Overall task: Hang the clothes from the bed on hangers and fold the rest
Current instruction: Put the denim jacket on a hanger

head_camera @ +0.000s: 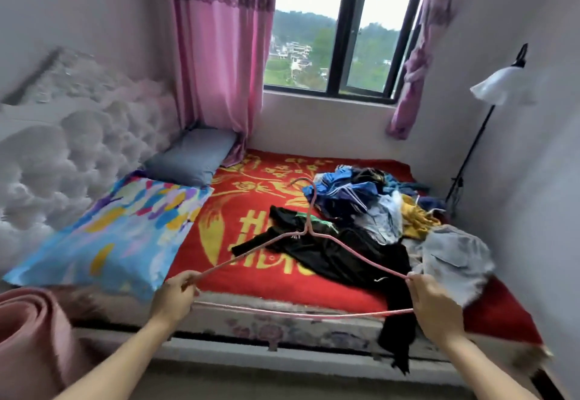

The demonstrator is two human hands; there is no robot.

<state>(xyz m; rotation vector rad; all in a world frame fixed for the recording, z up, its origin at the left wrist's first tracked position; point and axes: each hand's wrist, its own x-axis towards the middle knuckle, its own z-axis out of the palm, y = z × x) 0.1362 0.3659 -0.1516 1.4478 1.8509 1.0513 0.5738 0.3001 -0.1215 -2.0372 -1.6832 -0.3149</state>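
I hold a thin pink hanger (309, 230) flat over the bed, hook pointing away from me. My left hand (175, 296) grips its left corner and my right hand (434, 302) grips its right corner. Under the hanger a black garment (339, 255) lies spread on the red and gold blanket (244, 211), one dark end hanging over the bed's front edge. Behind it a heap of blue, white and yellow clothes (370, 199) sits at the bed's right side. A grey garment (455, 258) lies crumpled near my right hand.
A colourful pillow (106, 233) and a grey pillow (191, 158) lie at the left by the tufted white headboard (62, 148). A rolled pink mat (28, 330) stands at lower left. A floor lamp (499, 86) stands at the right wall. Pink curtains frame the window.
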